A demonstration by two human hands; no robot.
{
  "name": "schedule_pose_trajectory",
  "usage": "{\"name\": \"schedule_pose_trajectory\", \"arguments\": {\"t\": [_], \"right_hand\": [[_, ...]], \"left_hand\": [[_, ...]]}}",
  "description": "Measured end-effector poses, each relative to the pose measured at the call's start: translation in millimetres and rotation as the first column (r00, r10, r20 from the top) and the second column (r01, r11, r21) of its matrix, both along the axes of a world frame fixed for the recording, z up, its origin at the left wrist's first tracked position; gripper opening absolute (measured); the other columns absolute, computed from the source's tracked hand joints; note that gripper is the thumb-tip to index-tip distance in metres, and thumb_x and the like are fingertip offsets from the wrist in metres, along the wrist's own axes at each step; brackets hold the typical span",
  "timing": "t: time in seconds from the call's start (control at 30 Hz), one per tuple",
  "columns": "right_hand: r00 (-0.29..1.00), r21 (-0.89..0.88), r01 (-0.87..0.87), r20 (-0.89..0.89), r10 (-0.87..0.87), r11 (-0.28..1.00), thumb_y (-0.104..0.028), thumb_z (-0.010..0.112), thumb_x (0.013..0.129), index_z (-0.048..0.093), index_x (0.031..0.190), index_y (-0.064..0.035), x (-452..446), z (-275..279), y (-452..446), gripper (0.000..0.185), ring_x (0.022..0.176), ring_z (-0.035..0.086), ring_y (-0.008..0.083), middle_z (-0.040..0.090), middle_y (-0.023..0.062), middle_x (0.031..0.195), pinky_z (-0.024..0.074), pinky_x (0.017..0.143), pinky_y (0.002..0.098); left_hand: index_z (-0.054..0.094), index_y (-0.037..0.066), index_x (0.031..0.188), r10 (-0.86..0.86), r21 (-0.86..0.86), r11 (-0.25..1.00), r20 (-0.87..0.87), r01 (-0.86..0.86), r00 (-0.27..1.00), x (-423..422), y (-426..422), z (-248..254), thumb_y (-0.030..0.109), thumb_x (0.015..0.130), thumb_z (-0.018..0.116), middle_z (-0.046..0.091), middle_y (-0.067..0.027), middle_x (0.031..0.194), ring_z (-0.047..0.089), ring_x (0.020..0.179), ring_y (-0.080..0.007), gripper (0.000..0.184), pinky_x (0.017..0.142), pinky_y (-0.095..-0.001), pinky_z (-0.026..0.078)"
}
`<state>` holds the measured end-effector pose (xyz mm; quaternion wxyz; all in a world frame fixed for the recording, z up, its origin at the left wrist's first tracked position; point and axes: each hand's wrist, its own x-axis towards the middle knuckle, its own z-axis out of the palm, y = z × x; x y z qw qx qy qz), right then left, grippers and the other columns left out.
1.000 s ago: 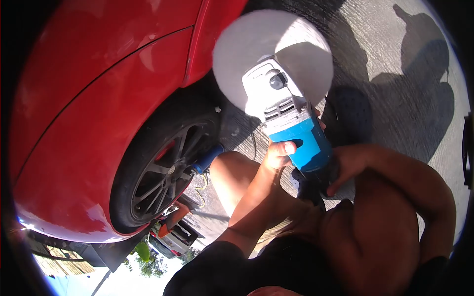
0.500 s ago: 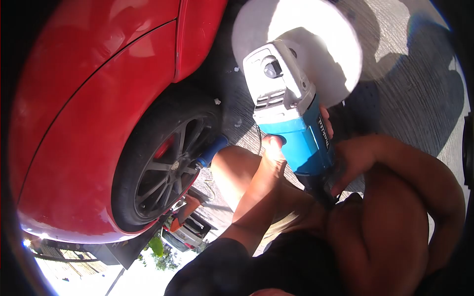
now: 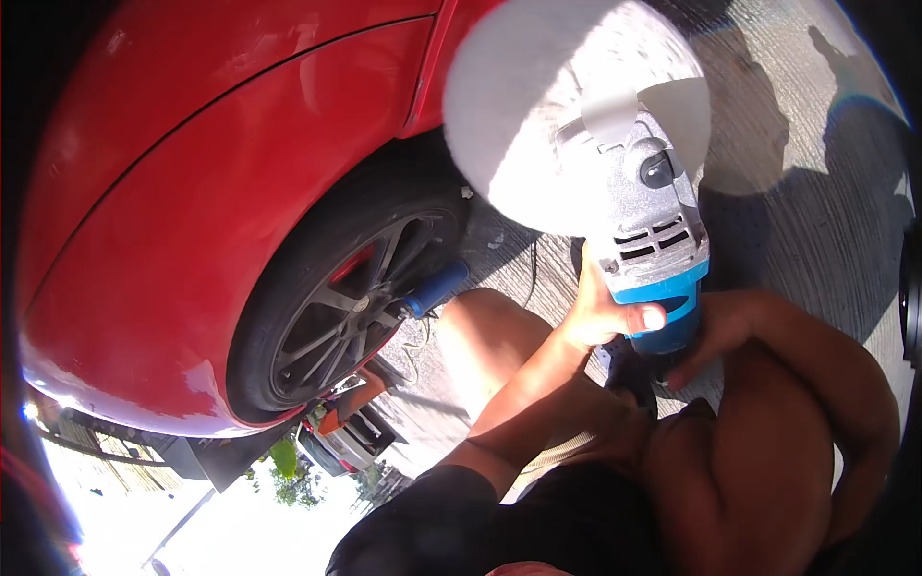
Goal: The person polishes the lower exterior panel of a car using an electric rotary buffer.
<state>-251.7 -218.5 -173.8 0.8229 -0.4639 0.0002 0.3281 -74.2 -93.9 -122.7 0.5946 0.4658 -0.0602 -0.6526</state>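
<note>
I hold a teal and silver Makita polisher point(image 3: 663, 230) with a large round white buffing pad point(image 3: 523, 115) at its far end, facing mostly away from me. My left hand point(image 3: 607, 312) is closed around the teal body, its thumb lying across the top and its fingers going underneath. Toward the rear of the machine, my right hand point(image 3: 718, 326) is wrapped about the dark handle end, with most of its fingers hidden. The pad's left edge is close to the red car point(image 3: 240, 173); whether they touch I cannot tell.
The car's wheel point(image 3: 346, 317) stands left of my bent knee point(image 3: 485, 326). A blue cylindrical object point(image 3: 437, 288) is beside the wheel, and a thin cord point(image 3: 534, 264) crosses the grooved concrete point(image 3: 768, 221). Another vehicle point(image 3: 341, 442) shows in the background.
The polisher has turned, its silver head swinging right and its body coming more upright in view. Both hands stay on it. The car and wheel sit slightly farther right in view.
</note>
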Motion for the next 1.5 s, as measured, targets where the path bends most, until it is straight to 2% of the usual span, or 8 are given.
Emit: {"name": "schedule_pose_trajectory", "arguments": {"t": [0.17,0.27,0.37,0.53,0.67,0.83,1.2,1.5], "right_hand": [[0.995,-0.118,0.039,-0.088,-0.05,0.992,-0.047,0.097,0.074,0.063,0.141,-0.0079,3,6,-4,0.084,0.13,0.064,0.0275,0.068,0.0145,0.138,0.0483,0.115,0.0418],[0.966,-0.171,0.251,-0.018,-0.258,0.953,-0.042,0.1,0.07,0.064,0.138,-0.0065,2,-10,9,0.085,0.124,0.067,0.0257,0.071,0.0138,0.133,0.0525,0.109,0.0414],[0.874,-0.206,0.466,-0.042,-0.483,0.86,-0.029,0.099,0.07,0.067,0.131,-0.0042,10,-5,18,0.073,0.115,0.072,0.0241,0.075,0.0119,0.123,0.0571,0.1,0.0408],[0.845,-0.299,0.516,0.022,-0.535,0.803,-0.015,0.088,0.075,0.071,0.116,-0.0027,32,-7,11,0.046,0.1,0.076,0.0227,0.078,0.0108,0.105,0.0597,0.084,0.0393],[0.864,-0.458,0.491,0.149,-0.481,0.741,-0.017,0.086,0.076,0.073,0.111,-0.0019,58,-6,7,0.04,0.098,0.077,0.0277,0.078,0.0151,0.102,0.0599,0.083,0.041],[0.901,-0.608,0.429,0.238,-0.363,0.668,-0.022,0.083,0.079,0.075,0.101,-0.0012,86,-18,11,0.032,0.097,0.077,0.0362,0.078,0.0214,0.098,0.0603,0.083,0.0422],[0.951,-0.652,0.309,0.236,-0.202,0.692,-0.038,0.085,0.078,0.075,0.114,-0.0066,86,-16,9,0.049,0.11,0.074,0.0383,0.077,0.0206,0.113,0.0595,0.095,0.0448],[0.857,-0.576,0.497,0.443,-0.263,0.65,-0.031,0.082,0.078,0.075,0.103,-0.0062,99,-6,5,0.036,0.1,0.075,0.0385,0.078,0.0192,0.1,0.0599,0.087,0.0453]], "left_hand": [[0.051,-0.006,0.145,0.08,-0.045,0.996,0.286,-0.07,0.955,-2,-6,18,0.027,0.066,0.099,0.068,-0.0137,0.13,0.066,0.119,-0.0229,0.098,0.108,-0.0397,0.05],[0.046,-0.005,0.146,0.074,-0.098,0.995,0.421,-0.036,0.904,3,-6,12,0.021,0.065,0.098,0.066,-0.0127,0.131,0.065,0.12,-0.0229,0.1,0.109,-0.0394,0.049],[0.056,-0.009,0.137,0.172,-0.12,0.985,0.596,-0.125,0.785,-2,-7,10,0.027,0.067,0.1,0.071,-0.016,0.123,0.071,0.112,-0.0241,0.09,0.101,-0.0392,0.056],[0.06,-0.009,0.131,0.282,-0.166,0.958,0.683,-0.232,0.674,5,-16,18,0.023,0.067,0.098,0.073,-0.0147,0.119,0.072,0.11,-0.0223,0.081,0.1,-0.038,0.057],[0.062,-0.008,0.129,0.34,-0.159,0.931,0.709,-0.329,0.618,22,-20,27,0.026,0.067,0.099,0.072,-0.0133,0.119,0.071,0.106,-0.0223,0.08,0.099,-0.0385,0.057],[0.067,-0.003,0.129,0.14,-0.045,0.982,0.83,-0.186,0.54,38,0,41,0.024,0.069,0.097,0.073,-0.0131,0.122,0.071,0.109,-0.0234,0.072,0.098,-0.0387,0.058],[0.07,-0.001,0.125,0.148,-0.027,0.968,0.865,-0.25,0.48,31,10,54,0.026,0.069,0.095,0.075,-0.0121,0.117,0.072,0.105,-0.0235,0.067,0.095,-0.0383,0.058],[0.072,0.001,0.123,0.144,-0.072,0.981,0.889,-0.178,0.435,38,11,59,0.019,0.072,0.095,0.076,-0.009,0.113,0.072,0.099,-0.0195,0.059,0.087,-0.0352,0.059]]}}
